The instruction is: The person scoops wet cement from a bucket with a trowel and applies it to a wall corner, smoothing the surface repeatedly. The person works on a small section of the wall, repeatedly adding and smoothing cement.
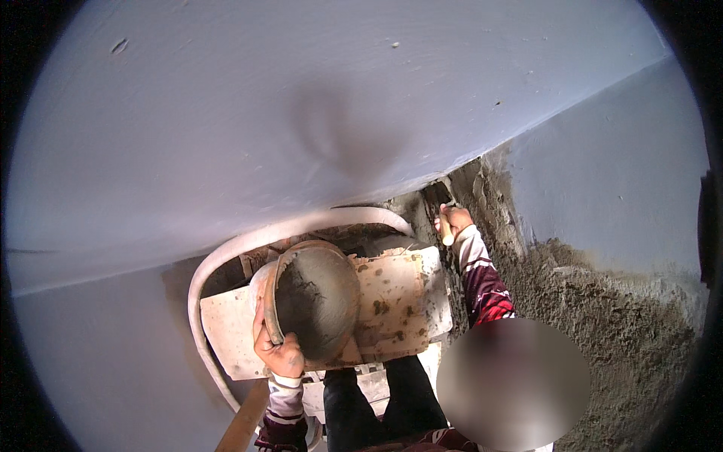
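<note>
My left hand (280, 348) is closed on the rim of a round metal pan (320, 301) with grey mortar inside, resting on a mottled pale board (393, 305). To the right, my right hand (457, 221) is closed round the wooden handle of a trowel (446, 230). The trowel's blade is at a dark, rough recess (435, 194) along the wall edge and is hard to make out.
A pale hose (294, 224) curves around the board. Rough grey mortar (602, 324) covers the right wall below smooth plaster (610, 173). A wooden pole (245, 418) leans at lower left. My legs show below the board; a blurred patch hides the lower right.
</note>
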Available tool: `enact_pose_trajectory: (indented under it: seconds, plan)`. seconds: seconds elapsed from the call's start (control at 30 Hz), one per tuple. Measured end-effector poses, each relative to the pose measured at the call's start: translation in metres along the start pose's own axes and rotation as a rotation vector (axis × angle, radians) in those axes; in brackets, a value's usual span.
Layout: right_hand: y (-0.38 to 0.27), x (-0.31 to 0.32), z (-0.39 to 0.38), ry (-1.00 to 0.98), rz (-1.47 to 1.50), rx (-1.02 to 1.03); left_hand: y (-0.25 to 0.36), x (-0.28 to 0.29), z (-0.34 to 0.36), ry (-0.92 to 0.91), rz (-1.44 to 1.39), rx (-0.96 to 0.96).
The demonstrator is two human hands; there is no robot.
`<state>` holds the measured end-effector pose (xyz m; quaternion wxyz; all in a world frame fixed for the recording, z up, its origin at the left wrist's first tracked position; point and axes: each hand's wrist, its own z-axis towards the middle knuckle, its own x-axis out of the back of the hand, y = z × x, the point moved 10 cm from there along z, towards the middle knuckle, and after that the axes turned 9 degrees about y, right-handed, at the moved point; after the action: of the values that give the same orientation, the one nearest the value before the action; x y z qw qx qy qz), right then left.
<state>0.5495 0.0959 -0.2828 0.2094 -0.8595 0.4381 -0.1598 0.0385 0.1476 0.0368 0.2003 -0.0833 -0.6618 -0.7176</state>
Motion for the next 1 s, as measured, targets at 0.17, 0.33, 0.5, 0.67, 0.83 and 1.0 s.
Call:
enact_pose_trajectory:
  seconds: [0.17, 0.33, 0.5, 0.67, 0.83, 1.0]
  plan:
    - [-0.018, 0.012, -0.027, -0.05, 0.027, -0.024, -0.012, 0.006, 0.001, 0.015, -0.036, 0.054]
    - [-0.03, 0.01, -0.048, -0.183, 0.173, -0.104, -0.021, 0.012, 0.01, -0.009, -0.072, 0.067]
    - [-0.047, 0.015, -0.108, -0.231, 0.202, -0.044, -0.023, 0.013, 0.017, 0.017, -0.117, 0.12]
    - [-0.038, 0.017, -0.213, -0.135, -0.073, 0.395, -0.035, 0.017, 0.022, 0.001, -0.099, 0.101]
    - [0.037, -0.02, -0.321, -0.352, -0.774, 0.794, -0.019, 0.005, 0.024, -0.049, -0.092, 0.074]
    - [0.081, -0.094, -0.358, -0.234, -1.436, 1.213, -0.005, 0.0, 0.019, -0.111, -0.03, -0.029]
